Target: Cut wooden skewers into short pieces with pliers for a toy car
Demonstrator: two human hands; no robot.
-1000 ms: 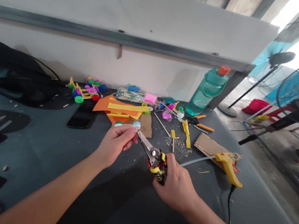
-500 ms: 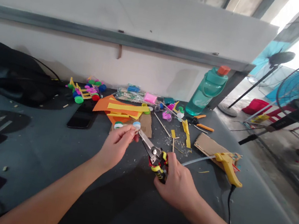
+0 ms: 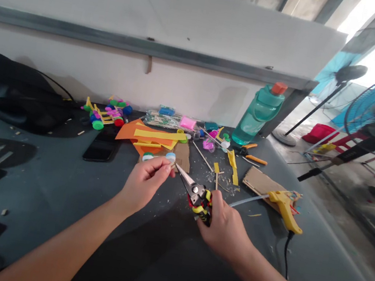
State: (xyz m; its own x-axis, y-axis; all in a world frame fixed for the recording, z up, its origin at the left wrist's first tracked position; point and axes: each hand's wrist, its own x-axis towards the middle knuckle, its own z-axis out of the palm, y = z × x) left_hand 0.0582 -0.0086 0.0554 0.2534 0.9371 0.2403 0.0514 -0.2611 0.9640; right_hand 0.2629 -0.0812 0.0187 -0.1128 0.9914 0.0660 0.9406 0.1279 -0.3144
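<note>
Left hand (image 3: 143, 188) is up off the desk (image 3: 37, 197), palm turned inward, with thumb and fingers closed on a short stick with a bottle cap on each end, the capped stick (image 3: 169, 157). Most of the stick is hidden by the fingers. The blue-and-white cap (image 3: 171, 157) sticks out on the right side of the grip, and the green-and-white cap (image 3: 148, 157) sits on the left. The long axis runs nearly level, left to right across the view.

Right hand (image 3: 226, 228) is wrapped around the yellow, black and red handles of the metal snips (image 3: 196, 194), wrist low, forearm coming in from lower right. Blades (image 3: 184, 179) point up-left at the blue-and-white cap, tips just beside it, no clear contact. They look slightly parted, hard to tell at this size. Right hand is the nearer one to that cap's outer side, only through the snips.

Under the hands: orange foam sheet (image 3: 138, 134), yellow strips (image 3: 159, 135), cardboard piece (image 3: 183, 156), wood shavings (image 3: 216, 186). Right of these: yellow hot glue gun (image 3: 285, 212) on cardboard (image 3: 259, 181). Further back: cap-wheeled toy cars (image 3: 103, 114), black phone (image 3: 102, 145), teal water bottle (image 3: 258, 116).
</note>
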